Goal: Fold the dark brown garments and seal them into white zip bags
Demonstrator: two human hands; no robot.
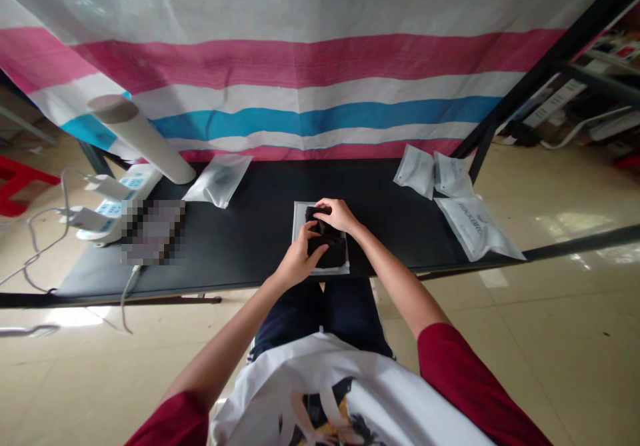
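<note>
In front of me, at the near part of the black table, a folded black cloth piece [330, 254] lies on top of a pale plastic bag [299, 216]. What kind of cloth item it is cannot be made out. My left hand [301, 254] grips its left side, thumb laid over the lower part and fingers at the upper part. My right hand [337, 215] reaches in from the right, thumb and fingers pinching the cloth's top end. Part of the cloth is hidden under both hands.
Several packed frosted bags, including a large one [475, 227], lie at the table's right end. Another frosted bag [220, 179] is at the back left. Beside it are a tall white bottle [145, 141], a plugged power strip [123, 193] and a blurred phone-like object [154, 231] with a cable.
</note>
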